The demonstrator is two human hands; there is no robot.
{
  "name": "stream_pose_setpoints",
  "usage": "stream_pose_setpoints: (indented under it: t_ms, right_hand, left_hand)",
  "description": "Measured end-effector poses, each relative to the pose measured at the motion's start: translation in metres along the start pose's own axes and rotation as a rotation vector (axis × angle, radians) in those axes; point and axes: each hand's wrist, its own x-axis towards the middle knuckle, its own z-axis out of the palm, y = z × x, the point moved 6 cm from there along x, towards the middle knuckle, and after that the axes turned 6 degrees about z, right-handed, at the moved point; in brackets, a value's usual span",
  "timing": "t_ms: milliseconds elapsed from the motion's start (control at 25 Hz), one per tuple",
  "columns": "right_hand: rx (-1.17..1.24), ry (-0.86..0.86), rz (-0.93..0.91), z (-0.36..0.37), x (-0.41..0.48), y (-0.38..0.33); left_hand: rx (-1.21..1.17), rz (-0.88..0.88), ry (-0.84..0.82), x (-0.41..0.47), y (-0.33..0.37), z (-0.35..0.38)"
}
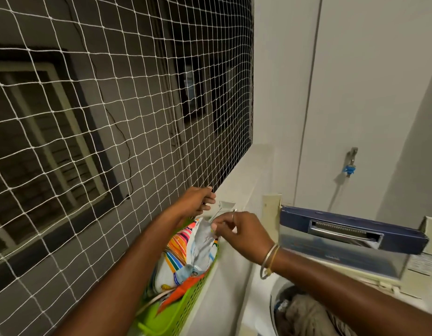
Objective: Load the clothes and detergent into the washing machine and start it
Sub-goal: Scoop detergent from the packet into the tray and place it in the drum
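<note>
a white net (88, 117) fills the left side, with a dark window behind it. at its lower edge the left hand (198, 202) is raised above the packet with its fingers curled; whether its grip is closed on anything, the packet's top or a strand of net, i cannot tell. below it a green basket (185, 309) stands between the net and the machine, and upright in it is the detergent packet (185, 251), striped in bright colours. the right hand (244, 234), bangles (269, 261) on the wrist, has its grip pinched on the packet's upper edge with thumb and fingertips. further right the washing machine (246, 299) has its blue lid (350, 236) folded up, and clothes (304, 314) already lie in the drum. a tap (350, 163) is on the wall behind. the clothes seem loaded, so the step in hand looks like the detergent: opening or lifting the packet. next it likely needs a firm two-handed hold to open the mouth, then a carry rightward over the drum or dispenser without spilling.
</note>
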Motion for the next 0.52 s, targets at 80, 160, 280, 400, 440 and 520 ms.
stream_pose_setpoints:
  t_ms: [80,160,280,400,440,520]
  right_hand:
    - [-0.206,-0.005,-0.135,0.016,-0.004,-0.010]
    - [-0.373,-0.020,-0.272,0.032,-0.007,-0.017]
    - [-0.440,-0.037,-0.326,0.043,-0.005,-0.017]
    - [-0.418,-0.095,-0.330,0.055,-0.007,-0.019]
    - [-0.396,-0.107,-0.319,0.058,-0.008,-0.019]
    - [-0.320,-0.087,-0.264,0.052,-0.006,-0.017]
  left_hand:
    - [0.022,-0.003,-0.005,-0.002,-0.004,-0.001]
    - [0.052,0.001,-0.024,-0.001,-0.012,-0.003]
    - [0.058,0.020,-0.028,-0.003,-0.018,-0.007]
    - [0.028,0.084,-0.043,-0.016,-0.014,-0.007]
    - [0.025,0.103,-0.049,-0.024,-0.012,-0.008]
    - [0.029,0.127,-0.091,-0.039,-0.010,-0.011]
